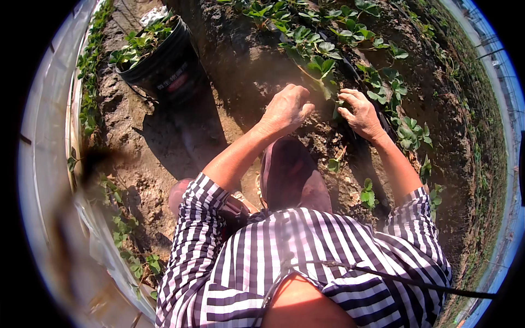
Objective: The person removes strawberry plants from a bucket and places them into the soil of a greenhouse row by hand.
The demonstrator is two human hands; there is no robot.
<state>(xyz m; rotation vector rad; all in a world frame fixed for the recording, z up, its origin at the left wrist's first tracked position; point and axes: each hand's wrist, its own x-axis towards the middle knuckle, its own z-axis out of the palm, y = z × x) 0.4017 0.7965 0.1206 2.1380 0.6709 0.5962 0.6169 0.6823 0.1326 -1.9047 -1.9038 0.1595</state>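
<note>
My left hand [288, 107] hovers over the soil with its fingers curled and thumb forward, just below a strawberry plant [322, 67]. Whether anything is pinched in it is hidden by the hand itself. On the other side of a hanging leaf [326, 88], my right hand [361, 112] has its fingers bent towards the left hand. A small dark-green leaf [336, 110] shows at its thumb and fingertips; I cannot tell if it is gripped. Both hands are close together, at the side of the planted ridge.
A black bucket [172, 78] holding cut leafy plants stands at the upper left, with crumpled white material [153, 16] at its rim. Strawberry rows run along the right over a dark irrigation hose [350, 67]. Plastic sheeting [45, 123] borders the left. A cord [393, 279] crosses my shirt.
</note>
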